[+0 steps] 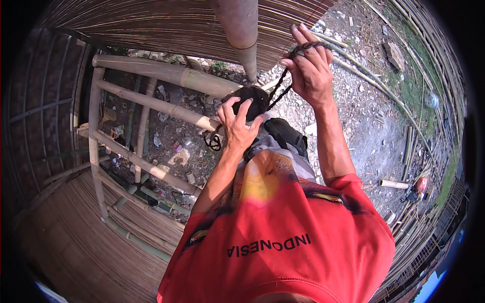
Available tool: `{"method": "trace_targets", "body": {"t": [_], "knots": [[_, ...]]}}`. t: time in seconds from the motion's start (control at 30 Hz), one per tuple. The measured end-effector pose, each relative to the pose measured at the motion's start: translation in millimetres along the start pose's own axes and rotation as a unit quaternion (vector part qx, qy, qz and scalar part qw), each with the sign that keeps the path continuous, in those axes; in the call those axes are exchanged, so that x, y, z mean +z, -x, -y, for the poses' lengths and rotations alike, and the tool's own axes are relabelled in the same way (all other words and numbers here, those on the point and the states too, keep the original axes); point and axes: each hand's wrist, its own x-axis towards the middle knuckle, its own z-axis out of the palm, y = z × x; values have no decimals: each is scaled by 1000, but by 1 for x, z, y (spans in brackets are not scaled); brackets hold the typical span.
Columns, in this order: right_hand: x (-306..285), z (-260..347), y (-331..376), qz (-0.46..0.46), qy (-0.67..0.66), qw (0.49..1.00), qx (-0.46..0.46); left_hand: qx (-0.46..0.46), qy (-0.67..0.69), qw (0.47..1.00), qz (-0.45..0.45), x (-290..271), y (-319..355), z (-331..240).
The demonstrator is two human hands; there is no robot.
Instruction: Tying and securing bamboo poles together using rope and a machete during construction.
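My right hand (312,76) is raised at the upper right, its fingers closed round a dark twisted fibre rope (306,47) that lies across them. Two strands run down from it to a dark, shaggy rope bundle (252,101) by the end of the bamboo rails. The fingers of my left hand (237,126) curl over this bundle and press on it. A loose dark rope end (213,141) dangles left of that hand. Beside the bundle, an upright bamboo pole (238,30) meets a thick bamboo rail (166,73); the joint itself is mostly hidden.
A bamboo frame (96,121) with several rails extends to the left, above littered, stony ground. A slatted bamboo panel (141,22) spans the top. Long bamboo poles (371,78) lie on the gravel at right, with a cut bamboo piece (394,184) and a large stone (394,55).
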Motion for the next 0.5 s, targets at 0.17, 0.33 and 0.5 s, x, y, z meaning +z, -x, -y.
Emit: {"method": "trace_targets", "body": {"t": [0.17,0.33,0.5], "knots": [[-3,-1,-18,55,-34,995,-80,55,142,982,107,11,-46,-5],[-17,-42,32,80,114,988,-63,-24,222,971,86,19,-48,33],[-39,-85,196,346,311,884,34,-4,155,981,118,27,-60,16]]}}
